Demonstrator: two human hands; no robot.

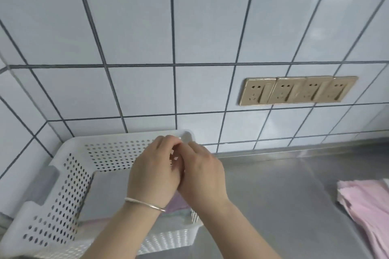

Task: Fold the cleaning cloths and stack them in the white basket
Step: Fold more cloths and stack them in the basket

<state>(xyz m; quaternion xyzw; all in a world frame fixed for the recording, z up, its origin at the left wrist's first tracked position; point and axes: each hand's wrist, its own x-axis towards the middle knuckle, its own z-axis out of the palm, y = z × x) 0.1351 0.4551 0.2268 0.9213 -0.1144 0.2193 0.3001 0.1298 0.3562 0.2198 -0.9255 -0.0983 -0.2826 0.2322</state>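
A white perforated basket (pixel 69 147) stands on the steel counter in the left corner. Inside it, near its front right corner, lie folded cloths (pixel 179 206), lilac over pale teal, mostly hidden by my wrists, and a pink edge shows along the front wall. My left hand (pixel 153 174), with a silver bangle on the wrist, and my right hand (pixel 202 174) meet above the basket's right side. Their curled fingers touch each other, and I see nothing held between them. A pile of pink cloths (pixel 366 206) lies on the counter at the far right.
The steel counter (pixel 284 195) stretches from the basket to the pink pile. White tiled walls close off the back and left. A row of gold wall sockets (pixel 296 90) sits on the back wall above the counter.
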